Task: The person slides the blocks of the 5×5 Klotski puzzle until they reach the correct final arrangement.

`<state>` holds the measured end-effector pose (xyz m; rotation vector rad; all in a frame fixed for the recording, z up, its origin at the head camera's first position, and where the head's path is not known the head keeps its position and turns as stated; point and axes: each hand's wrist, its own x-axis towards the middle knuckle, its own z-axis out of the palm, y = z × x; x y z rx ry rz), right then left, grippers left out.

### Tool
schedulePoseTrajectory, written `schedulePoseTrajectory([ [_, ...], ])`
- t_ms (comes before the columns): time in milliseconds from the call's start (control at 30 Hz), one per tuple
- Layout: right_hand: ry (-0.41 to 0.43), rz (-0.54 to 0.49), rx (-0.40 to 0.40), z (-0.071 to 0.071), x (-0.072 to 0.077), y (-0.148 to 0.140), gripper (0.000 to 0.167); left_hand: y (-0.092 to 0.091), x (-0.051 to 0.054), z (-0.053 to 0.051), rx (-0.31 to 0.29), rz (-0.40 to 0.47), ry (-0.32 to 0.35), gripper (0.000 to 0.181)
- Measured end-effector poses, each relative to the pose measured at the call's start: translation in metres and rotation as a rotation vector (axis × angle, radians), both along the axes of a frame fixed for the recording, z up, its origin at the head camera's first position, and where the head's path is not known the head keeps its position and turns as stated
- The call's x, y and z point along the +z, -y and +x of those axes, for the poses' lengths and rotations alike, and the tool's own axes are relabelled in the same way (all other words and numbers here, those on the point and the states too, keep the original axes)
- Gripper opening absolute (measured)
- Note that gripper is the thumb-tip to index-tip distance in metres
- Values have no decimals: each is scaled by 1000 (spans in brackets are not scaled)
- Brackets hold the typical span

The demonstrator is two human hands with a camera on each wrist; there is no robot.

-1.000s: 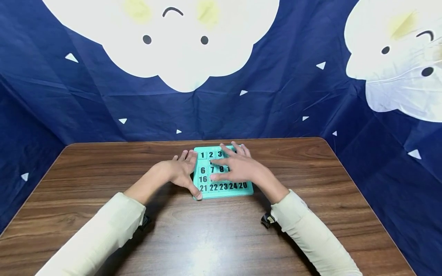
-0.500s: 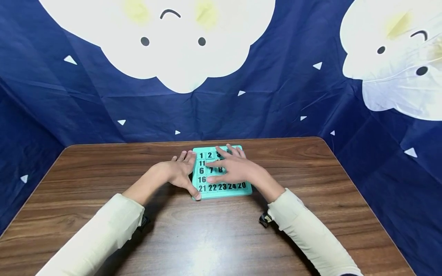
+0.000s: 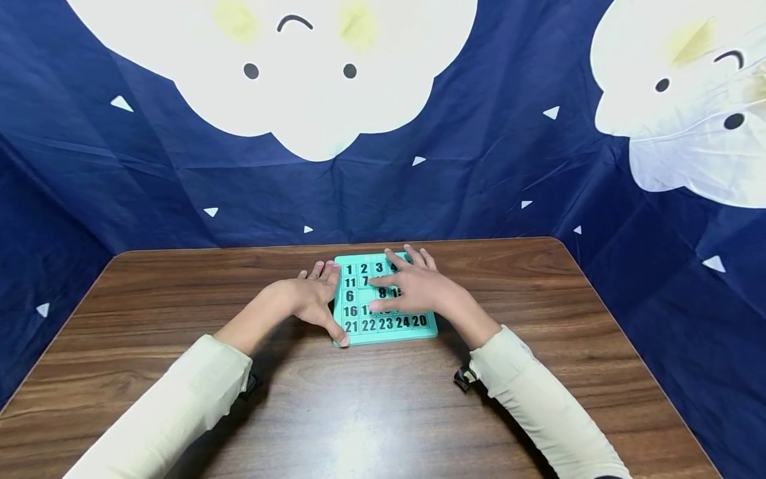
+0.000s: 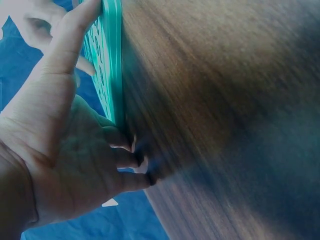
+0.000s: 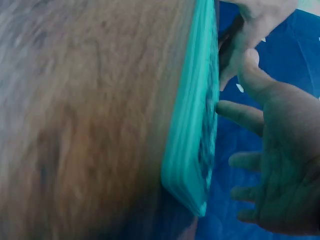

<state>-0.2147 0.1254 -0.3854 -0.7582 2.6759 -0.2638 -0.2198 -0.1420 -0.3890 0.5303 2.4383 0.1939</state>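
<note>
A flat teal number board [image 3: 359, 297], its black numerals in rows with a gap between 6 and 8, lies on the far middle of the brown table [image 3: 383, 392]. The left hand [image 3: 310, 299] lies along its left edge, fingers extended, thumb at the near corner; the right hand [image 3: 420, 291] reaches over from the right, fingers spread, index fingertip touching the face, gripping nothing.

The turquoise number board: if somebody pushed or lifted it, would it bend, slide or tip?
The turquoise number board is probably stiff: its thick edge looks straight. It seems unlikely to tip, lying flat and low on the wooden table. A firm push might slide it, since that surface looks smooth and glossy.
</note>
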Motion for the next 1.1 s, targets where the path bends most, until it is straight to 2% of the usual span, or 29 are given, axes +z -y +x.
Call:
schedulePoseTrajectory([
  [200,7,-51,0,8,5,-14,56,1,0,-1,-7,-10,-4,170],
  [433,32,-65,52,10,-4,-3,63,1,1,-1,-10,-30,11,168],
  [633,-2,-42,-14,2,-4,-6,71,1,0,-1,-7,-15,4,169],
  [700,5,-20,-26,4,-2,-9,71,0,0,-1,-7,-13,3,170],
  [900,26,-13,19,15,4,-8,65,0,-1,0,6,6,7,171],
  [1100,-6,-39,24,9,0,7,69,1,2,0,5,13,8,170],
])
